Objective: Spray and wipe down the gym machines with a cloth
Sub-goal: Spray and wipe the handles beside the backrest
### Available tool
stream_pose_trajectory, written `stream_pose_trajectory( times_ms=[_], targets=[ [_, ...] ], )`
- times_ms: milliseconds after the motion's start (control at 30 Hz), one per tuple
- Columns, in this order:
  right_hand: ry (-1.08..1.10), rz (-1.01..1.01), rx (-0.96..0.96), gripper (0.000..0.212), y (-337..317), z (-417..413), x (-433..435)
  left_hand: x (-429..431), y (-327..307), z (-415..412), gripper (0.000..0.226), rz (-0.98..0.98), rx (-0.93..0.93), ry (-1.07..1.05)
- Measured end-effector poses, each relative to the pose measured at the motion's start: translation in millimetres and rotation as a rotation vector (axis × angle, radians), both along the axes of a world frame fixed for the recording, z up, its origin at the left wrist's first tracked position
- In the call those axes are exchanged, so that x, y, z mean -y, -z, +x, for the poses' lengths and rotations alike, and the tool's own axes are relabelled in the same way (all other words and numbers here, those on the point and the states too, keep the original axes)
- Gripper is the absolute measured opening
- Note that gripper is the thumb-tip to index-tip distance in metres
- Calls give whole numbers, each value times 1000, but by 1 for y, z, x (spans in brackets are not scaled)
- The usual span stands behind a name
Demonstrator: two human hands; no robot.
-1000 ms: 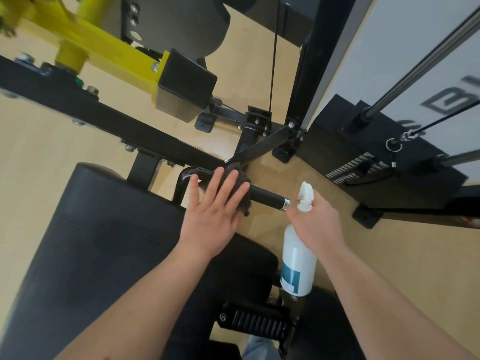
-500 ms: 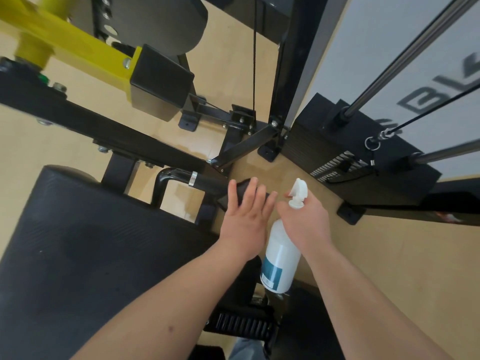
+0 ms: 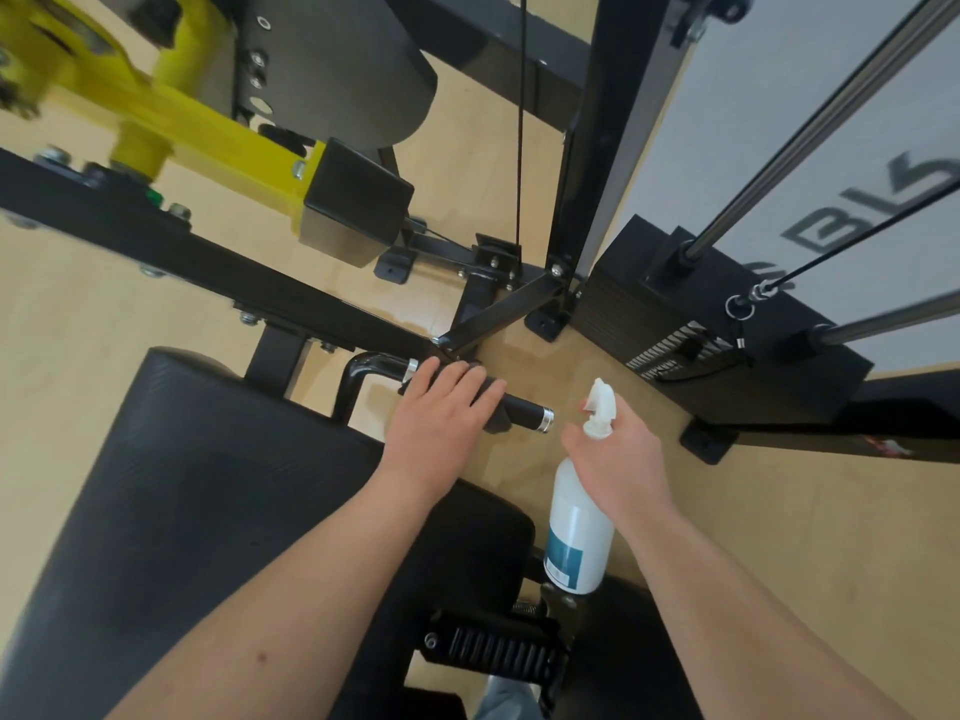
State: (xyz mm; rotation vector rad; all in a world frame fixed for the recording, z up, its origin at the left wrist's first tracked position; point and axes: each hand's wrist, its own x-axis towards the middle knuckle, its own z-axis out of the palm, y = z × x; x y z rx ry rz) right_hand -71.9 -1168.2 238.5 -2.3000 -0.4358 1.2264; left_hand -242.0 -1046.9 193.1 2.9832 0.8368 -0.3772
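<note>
1. My left grip (image 3: 441, 407) lies flat, fingers straight, pressing the cloth (image 3: 494, 424) onto the handle (image 3: 525, 407) to wipe it.
2. My right grip (image 3: 618, 459) curls round the spray bottle (image 3: 577, 532) neck, nozzle towards the handle, seemingly ready to spray.

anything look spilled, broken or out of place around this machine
Nothing looks broken or askew. The one oddity: faint darker, damp-looking patches on the wooden floor beneath the frame, just beyond the grip, possibly overspray. The left hand presses the cloth on the grip; the right hand holds the spray bottle.
</note>
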Motion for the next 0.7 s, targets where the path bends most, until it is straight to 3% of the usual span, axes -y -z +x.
stream_pose_trajectory(
  times_ms=[133,300,467,700],
  targets=[
    [-17,3,8,17,-20,-8,2,1,-15,0,51,-68,85,-47],
    [-29,-14,7,18,-64,-26,14,22,-50,-18,55,-162,194,-215],
    [-106,-21,28,14,-115,-53,37,60,-93,-56,42,-225,290,-398],
    [-332,-48,147,15,-163,-111,72,116,-161,-123,32,-422,357,-708]
  ],
)
